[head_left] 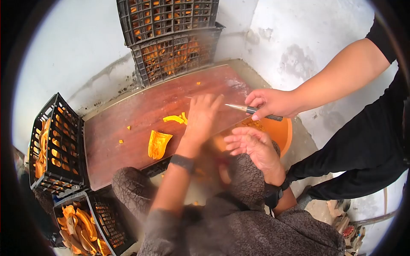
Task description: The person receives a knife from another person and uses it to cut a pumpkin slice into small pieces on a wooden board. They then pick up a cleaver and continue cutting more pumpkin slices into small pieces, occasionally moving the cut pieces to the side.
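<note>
Above the reddish-brown board (124, 149), my left hand (204, 114) is closed, its fingers curled; a thin tip shows beside them, but what it holds is hidden. My right hand (254, 147) is open and empty, palm turned up, in front of the orange basin (287, 135). Between my hands and the right edge, a co-worker's hand (275, 102) grips a knife (252, 109), blade pointing toward my left hand. A wide orange piece of pumpkin (158, 144) and curved strips (174, 118) lie on the board left of my left hand.
Two stacked black crates (175, 32) with orange pieces stand behind the board. More filled crates stand at the left (64, 170) and lower left (113, 226). The co-worker's dark-trousered legs (341, 158) are at the right. White walls rise behind.
</note>
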Demonstrator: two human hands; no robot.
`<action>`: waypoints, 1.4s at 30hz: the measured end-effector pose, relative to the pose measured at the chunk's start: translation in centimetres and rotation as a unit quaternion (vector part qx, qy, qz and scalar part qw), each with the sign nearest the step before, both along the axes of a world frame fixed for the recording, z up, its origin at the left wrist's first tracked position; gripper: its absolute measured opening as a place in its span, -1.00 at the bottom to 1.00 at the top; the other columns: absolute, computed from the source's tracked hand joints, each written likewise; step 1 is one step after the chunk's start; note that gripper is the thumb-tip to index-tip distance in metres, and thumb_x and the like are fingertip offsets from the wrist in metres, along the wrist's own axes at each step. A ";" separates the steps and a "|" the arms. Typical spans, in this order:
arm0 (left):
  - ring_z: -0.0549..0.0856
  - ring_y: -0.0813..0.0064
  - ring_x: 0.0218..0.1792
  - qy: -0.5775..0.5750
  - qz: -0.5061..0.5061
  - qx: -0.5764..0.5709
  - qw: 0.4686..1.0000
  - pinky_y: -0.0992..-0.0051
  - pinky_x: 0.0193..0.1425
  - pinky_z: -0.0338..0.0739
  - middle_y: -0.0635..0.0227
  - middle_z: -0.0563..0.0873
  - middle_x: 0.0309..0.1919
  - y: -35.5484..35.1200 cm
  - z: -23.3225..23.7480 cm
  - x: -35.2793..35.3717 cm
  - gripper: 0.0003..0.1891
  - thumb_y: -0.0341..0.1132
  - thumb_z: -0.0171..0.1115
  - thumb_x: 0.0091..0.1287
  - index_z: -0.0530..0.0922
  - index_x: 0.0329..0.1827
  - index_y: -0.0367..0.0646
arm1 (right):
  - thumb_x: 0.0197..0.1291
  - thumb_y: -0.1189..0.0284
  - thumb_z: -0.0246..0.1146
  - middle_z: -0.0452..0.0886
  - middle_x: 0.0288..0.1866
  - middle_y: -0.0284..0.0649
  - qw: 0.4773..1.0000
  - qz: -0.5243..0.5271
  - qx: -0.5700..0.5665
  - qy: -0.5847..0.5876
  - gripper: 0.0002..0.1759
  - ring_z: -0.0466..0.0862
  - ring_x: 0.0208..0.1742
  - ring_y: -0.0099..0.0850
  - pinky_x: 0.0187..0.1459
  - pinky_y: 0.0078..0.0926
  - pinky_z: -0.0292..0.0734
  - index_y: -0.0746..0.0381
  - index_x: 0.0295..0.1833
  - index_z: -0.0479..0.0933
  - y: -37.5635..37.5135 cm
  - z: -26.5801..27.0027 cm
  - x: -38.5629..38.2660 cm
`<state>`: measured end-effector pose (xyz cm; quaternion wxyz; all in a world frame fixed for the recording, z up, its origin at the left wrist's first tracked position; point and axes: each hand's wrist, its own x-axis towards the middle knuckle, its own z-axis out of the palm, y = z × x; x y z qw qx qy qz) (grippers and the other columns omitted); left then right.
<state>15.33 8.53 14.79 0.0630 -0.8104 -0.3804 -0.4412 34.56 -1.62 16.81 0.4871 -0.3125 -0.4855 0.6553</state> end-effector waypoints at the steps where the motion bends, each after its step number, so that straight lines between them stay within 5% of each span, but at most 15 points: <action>1: 0.58 0.12 0.03 -0.012 -0.004 -0.010 1.000 0.11 0.17 0.45 0.23 0.61 -0.10 0.4 -0.1 0.0 -0.62 -0.44 0.37 0.11 0.61 0.05 -0.13 | 0.44 0.38 0.21 0.69 0.07 0.09 1.000 -0.001 -0.012 -0.010 -0.65 0.77 -0.03 -0.21 -0.03 -0.38 0.70 0.39 0.19 0.49 -0.1 0.4 -0.5; 5: 0.59 0.11 -0.08 -0.033 -0.042 -0.041 0.998 0.16 0.05 0.50 0.22 0.58 -0.20 0.9 -1.1 -0.9 -0.76 -0.44 0.37 0.12 0.61 -0.14 -0.15 | 0.37 0.45 0.29 0.71 0.04 0.01 0.996 -0.005 0.006 -0.091 -0.64 0.77 -0.04 -0.27 -0.03 -0.43 0.69 0.41 0.19 0.48 -1.0 0.9 -2.1; 8: 0.60 0.11 -0.15 -0.011 -0.064 -0.043 0.997 0.22 -0.05 0.54 0.21 0.57 -0.23 0.4 -1.3 -2.5 -0.85 -0.44 0.35 0.14 0.56 -0.26 -0.19 | 0.29 0.49 0.34 0.72 -0.02 -0.02 0.954 -0.085 0.182 -0.223 -0.60 0.78 -0.09 -0.26 -0.05 -0.46 0.67 0.42 0.18 0.48 -1.8 1.9 -3.1; 10: 0.61 0.11 -0.18 -0.009 -0.073 -0.028 0.997 0.22 -0.11 0.56 0.21 0.55 -0.26 -0.2 -0.5 -3.6 -0.86 -0.44 0.32 0.15 0.54 -0.27 -0.20 | 0.15 0.51 0.43 0.69 0.02 0.01 0.822 -0.139 0.379 -0.401 -0.51 0.75 -0.02 -0.14 0.00 -0.38 0.63 0.41 0.18 0.48 -2.0 4.7 -3.7; 11: 0.61 0.11 -0.18 -0.009 -0.069 -0.031 0.997 0.22 -0.11 0.56 0.21 0.55 -0.26 -0.5 -0.4 -3.9 -0.86 -0.44 0.32 0.15 0.54 -0.27 -0.20 | 0.15 0.51 0.43 0.69 0.02 0.01 0.824 -0.136 0.378 -0.400 -0.51 0.75 -0.02 -0.14 0.00 -0.38 0.63 0.41 0.18 0.48 -2.1 5.9 -4.2; 13: 0.57 0.12 -0.28 -0.021 -0.069 0.016 0.997 0.21 -0.21 0.52 0.19 0.47 -0.37 -1.0 -0.2 -4.5 -0.91 -0.46 0.22 0.06 0.48 -0.41 -0.16 | 0.04 0.51 0.44 0.65 0.05 0.03 0.658 -0.201 0.520 -0.506 -0.44 0.68 0.03 -0.02 0.03 -0.26 0.59 0.37 0.19 0.49 -1.7 7.8 -5.4; 17: 0.57 0.13 -0.28 -0.016 -0.059 0.013 0.998 0.21 -0.21 0.52 0.20 0.46 -0.38 -2.4 0.2 -5.7 -0.93 -0.49 0.20 0.07 0.49 -0.40 -0.18 | 0.01 0.46 0.43 0.62 0.07 -0.01 0.580 -0.181 0.533 -0.589 -0.54 0.64 0.05 -0.02 0.01 -0.17 0.55 0.33 0.06 0.52 -0.1 8.4 -6.5; 19: 0.57 0.15 -0.24 0.022 -0.043 0.002 0.999 0.21 -0.17 0.53 0.20 0.47 -0.36 -2.8 -0.1 -6.7 -0.93 -0.45 0.20 0.07 0.49 -0.40 -0.18 | 0.03 0.42 0.39 0.66 -0.10 -0.02 0.553 -0.100 0.486 -0.669 -0.69 0.67 -0.07 -0.03 -0.11 -0.10 0.54 0.28 -0.13 0.51 1.0 7.4 -6.4; 23: 0.59 0.15 -0.20 0.072 -0.043 -0.014 0.996 0.25 -0.10 0.55 0.21 0.51 -0.31 -3.9 0.4 -8.4 -0.91 -0.46 0.25 0.10 0.51 -0.37 -0.21 | 0.07 0.38 0.38 0.67 -0.25 0.03 0.582 -0.019 0.395 -0.710 -0.75 0.69 -0.15 -0.02 -0.17 -0.05 0.53 0.25 -0.28 0.46 3.0 5.6 -7.1; 26: 0.59 0.17 -0.17 0.119 -0.030 -0.029 0.992 0.26 -0.07 0.54 0.22 0.50 -0.30 -4.7 1.2 -8.9 -0.92 -0.43 0.24 0.08 0.52 -0.40 -0.19 | 0.10 0.38 0.38 0.65 -0.42 0.10 0.644 0.047 0.343 -0.682 -0.62 0.67 -0.24 0.14 -0.19 -0.02 0.53 0.39 -0.05 0.51 4.2 3.5 -7.3; 29: 0.59 0.21 -0.17 0.139 -0.040 -0.010 0.989 0.27 -0.04 0.54 0.24 0.50 -0.30 -5.6 2.0 -9.4 -0.93 -0.41 0.25 0.08 0.53 -0.41 -0.16 | 0.15 0.34 0.39 0.60 -0.55 0.06 0.694 0.048 0.408 -0.591 -0.65 0.69 -0.46 -0.03 -0.32 -0.13 0.56 0.41 -0.14 0.53 5.3 1.3 -7.5; 31: 0.61 0.24 -0.11 0.171 -0.042 -0.031 0.984 0.25 0.07 0.52 0.28 0.55 -0.25 -5.9 2.5 -9.5 -0.89 -0.37 0.27 0.07 0.58 -0.35 -0.15 | 0.22 0.32 0.37 0.58 -0.60 -0.09 0.772 0.157 0.174 -0.590 -0.70 0.63 -0.61 -0.34 -0.46 -0.32 0.53 0.39 -0.20 0.56 5.9 1.3 -8.3; 35: 0.61 0.25 -0.04 0.158 -0.042 0.019 0.986 0.24 0.10 0.51 0.28 0.58 -0.17 -5.1 2.3 -10.6 -0.81 -0.35 0.28 0.06 0.63 -0.24 -0.13 | 0.30 0.31 0.33 0.55 -0.60 -0.25 0.822 0.132 0.083 -0.548 -0.71 0.53 -0.65 -0.59 -0.57 -0.51 0.45 0.37 -0.22 0.58 5.8 0.2 -9.3; 37: 0.59 0.20 0.10 0.066 0.015 0.047 0.997 0.19 0.21 0.48 0.23 0.62 0.00 -5.5 2.9 -11.8 -0.69 -0.37 0.32 0.08 0.67 -0.06 -0.11 | 0.33 0.31 0.30 0.59 -0.57 -0.28 0.910 0.056 -0.006 -0.411 -0.72 0.51 -0.66 -0.61 -0.61 -0.59 0.42 0.35 -0.23 0.59 5.4 0.1 -9.2; 42: 0.55 0.04 0.21 -0.055 0.150 -0.024 0.987 0.12 0.28 0.44 0.10 0.59 0.20 -6.4 -0.1 -15.9 -0.64 -0.41 0.31 0.22 0.65 0.11 -0.07 | 0.34 0.30 0.30 0.60 -0.56 -0.30 0.943 0.025 0.044 -0.330 -0.72 0.52 -0.65 -0.62 -0.61 -0.62 0.44 0.34 -0.22 0.62 5.7 2.8 -8.3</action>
